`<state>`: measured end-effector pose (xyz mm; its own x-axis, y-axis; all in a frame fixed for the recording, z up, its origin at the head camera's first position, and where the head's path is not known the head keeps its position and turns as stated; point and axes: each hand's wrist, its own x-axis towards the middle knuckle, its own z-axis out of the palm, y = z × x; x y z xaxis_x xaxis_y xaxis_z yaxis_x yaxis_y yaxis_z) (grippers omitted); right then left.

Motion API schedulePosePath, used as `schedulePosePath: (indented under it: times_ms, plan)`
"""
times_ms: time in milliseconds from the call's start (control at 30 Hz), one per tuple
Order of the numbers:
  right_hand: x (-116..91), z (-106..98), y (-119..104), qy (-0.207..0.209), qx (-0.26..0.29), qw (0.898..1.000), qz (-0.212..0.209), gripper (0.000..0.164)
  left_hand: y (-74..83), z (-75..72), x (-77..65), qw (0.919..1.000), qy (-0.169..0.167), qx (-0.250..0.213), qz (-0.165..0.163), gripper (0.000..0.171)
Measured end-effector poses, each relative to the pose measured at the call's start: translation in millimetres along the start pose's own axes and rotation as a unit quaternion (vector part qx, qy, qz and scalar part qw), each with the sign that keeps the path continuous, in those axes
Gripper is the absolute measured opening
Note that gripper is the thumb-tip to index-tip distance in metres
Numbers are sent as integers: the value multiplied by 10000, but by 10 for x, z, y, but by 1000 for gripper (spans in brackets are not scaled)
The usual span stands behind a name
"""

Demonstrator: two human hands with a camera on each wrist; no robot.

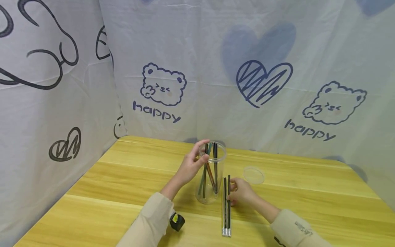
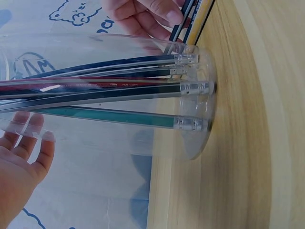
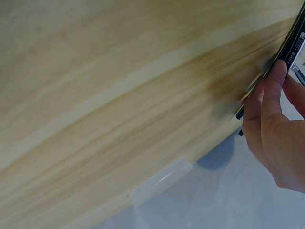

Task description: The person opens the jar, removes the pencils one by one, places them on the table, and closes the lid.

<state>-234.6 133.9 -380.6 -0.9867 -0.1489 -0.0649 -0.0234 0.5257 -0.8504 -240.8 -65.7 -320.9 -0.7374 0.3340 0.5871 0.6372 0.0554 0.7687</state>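
Note:
My left hand (image 1: 190,166) holds a clear plastic jar (image 1: 213,199) near its rim, thumb and fingers spread around it. The jar stands upright, with several pencils leaning inside. In the left wrist view these include a green pencil (image 2: 114,116) and a red pencil (image 2: 62,84), their eraser ends down at the jar's base. Just right of the jar, a few dark pencils (image 1: 225,212) lie side by side on the table, metal-banded ends towards me. My right hand (image 1: 242,192) pinches the rightmost dark pencil (image 1: 229,218) between thumb and fingers; that grip also shows in the right wrist view.
A clear round lid (image 1: 254,175) lies on the wood-grain table (image 1: 308,192) beyond my right hand. White cloth (image 1: 210,113) printed with hearts and bears hangs behind the table and along its left side. A small black object (image 1: 177,222) is by my left sleeve.

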Motion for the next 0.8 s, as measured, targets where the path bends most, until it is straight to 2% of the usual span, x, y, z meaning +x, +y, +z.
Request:
schedulePosePath:
  times_ms: [800]
  plan:
    - [-8, 23, 10, -90, 4, 9999, -53, 54, 23, 9, 3, 9999, 28, 98, -38, 89]
